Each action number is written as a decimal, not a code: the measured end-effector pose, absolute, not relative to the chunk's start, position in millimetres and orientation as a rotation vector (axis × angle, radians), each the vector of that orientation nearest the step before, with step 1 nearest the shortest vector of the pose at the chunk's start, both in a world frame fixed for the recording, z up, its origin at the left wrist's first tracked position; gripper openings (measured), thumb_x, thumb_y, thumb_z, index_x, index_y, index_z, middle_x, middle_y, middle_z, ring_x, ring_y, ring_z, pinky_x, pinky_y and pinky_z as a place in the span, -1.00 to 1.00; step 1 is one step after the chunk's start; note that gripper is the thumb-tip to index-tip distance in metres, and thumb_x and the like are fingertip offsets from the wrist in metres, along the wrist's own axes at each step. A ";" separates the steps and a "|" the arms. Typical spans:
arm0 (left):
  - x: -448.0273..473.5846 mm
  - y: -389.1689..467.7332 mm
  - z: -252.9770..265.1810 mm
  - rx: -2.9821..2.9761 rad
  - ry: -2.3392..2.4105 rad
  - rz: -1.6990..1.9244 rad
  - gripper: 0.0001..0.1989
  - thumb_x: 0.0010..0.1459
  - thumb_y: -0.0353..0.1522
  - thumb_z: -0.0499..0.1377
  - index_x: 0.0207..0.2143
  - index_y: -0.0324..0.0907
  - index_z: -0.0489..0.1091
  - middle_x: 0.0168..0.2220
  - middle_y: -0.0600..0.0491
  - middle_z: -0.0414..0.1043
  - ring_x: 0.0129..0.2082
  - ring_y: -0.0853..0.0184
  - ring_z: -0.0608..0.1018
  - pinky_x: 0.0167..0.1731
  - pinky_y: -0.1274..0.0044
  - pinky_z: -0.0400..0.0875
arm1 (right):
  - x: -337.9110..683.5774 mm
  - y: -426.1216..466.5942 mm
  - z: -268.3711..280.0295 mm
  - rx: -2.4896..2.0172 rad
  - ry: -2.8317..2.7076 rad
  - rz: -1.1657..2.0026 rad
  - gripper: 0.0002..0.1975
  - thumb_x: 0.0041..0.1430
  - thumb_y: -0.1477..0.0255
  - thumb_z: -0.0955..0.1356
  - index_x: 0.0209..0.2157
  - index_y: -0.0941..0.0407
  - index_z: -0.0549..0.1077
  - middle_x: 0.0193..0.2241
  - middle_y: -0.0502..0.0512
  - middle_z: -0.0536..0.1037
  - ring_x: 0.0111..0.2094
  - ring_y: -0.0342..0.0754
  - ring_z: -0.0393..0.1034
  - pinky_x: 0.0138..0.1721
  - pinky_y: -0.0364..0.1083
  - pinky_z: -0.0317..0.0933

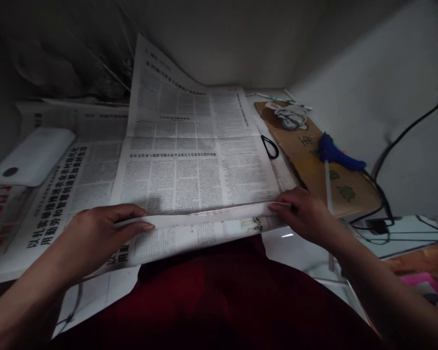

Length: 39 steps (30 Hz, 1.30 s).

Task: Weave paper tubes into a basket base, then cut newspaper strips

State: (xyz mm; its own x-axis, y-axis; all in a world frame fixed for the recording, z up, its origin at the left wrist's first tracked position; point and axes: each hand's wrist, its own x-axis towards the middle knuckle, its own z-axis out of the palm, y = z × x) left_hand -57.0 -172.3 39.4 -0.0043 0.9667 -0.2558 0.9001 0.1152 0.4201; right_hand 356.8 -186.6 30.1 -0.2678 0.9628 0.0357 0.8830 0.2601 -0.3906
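Observation:
A sheet of newspaper (175,165) lies spread before me, its far end leaning up against the wall. Its near edge is folded over into a narrow strip. My left hand (98,233) pinches the left end of that strip between thumb and fingers. At the strip's right end, my right hand (302,214) grips the fold with thumb and fingertips. More newspaper (58,194) lies underneath and to the left. Just right of the sheet, the black handle loop (270,147) of what may be scissors shows; the rest of it is hidden.
A blue glue gun (339,153) with a pale stick rests on a brown cardboard piece (295,141) at right, near a crumpled grey-white bundle (291,117). Black cables (381,199) run along the right wall. A white device (32,155) sits at left.

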 end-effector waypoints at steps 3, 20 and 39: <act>-57.5 -170.4 42.5 1.733 1.878 0.074 -0.69 -0.01 0.00 0.25 -0.32 0.05 0.58 -0.42 0.24 0.56 -0.44 0.33 0.55 -0.35 0.52 0.33 | 356.6 -182.8 28.9 -1.771 -2.289 0.404 -0.64 0.30 0.17 0.27 -0.47 0.07 0.47 -0.50 0.10 0.49 -0.34 0.05 0.42 -0.30 -0.02 0.22; -63.2 -178.4 34.4 1.737 2.031 0.303 -0.65 -0.04 0.01 0.28 -0.35 -0.03 0.54 -0.41 0.11 0.55 -0.38 0.28 0.53 -0.33 0.46 0.30 | 354.1 -178.2 25.6 -1.964 -2.223 0.346 -0.50 0.20 -0.04 0.22 -0.43 0.04 0.55 -0.49 0.15 0.49 -0.37 0.12 0.43 -0.37 0.00 0.21; -71.8 -201.8 19.1 1.698 2.235 0.583 -0.55 0.01 -0.04 0.28 -0.11 -0.08 0.45 -0.56 0.17 0.39 -0.51 0.35 0.47 -0.37 0.46 0.34 | 360.2 -174.7 18.1 -2.086 -2.132 0.325 -0.52 0.13 -0.09 0.30 -0.47 0.04 0.48 -0.47 0.18 0.49 -0.38 0.16 0.43 -0.39 0.04 0.22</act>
State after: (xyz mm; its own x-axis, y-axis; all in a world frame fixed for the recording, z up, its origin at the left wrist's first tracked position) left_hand -71.8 -201.8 19.1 -0.2737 0.9615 0.0248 0.8512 0.2302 0.4717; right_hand 360.2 -174.7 18.1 -0.0280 0.9984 -0.0500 0.9678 0.0146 -0.2511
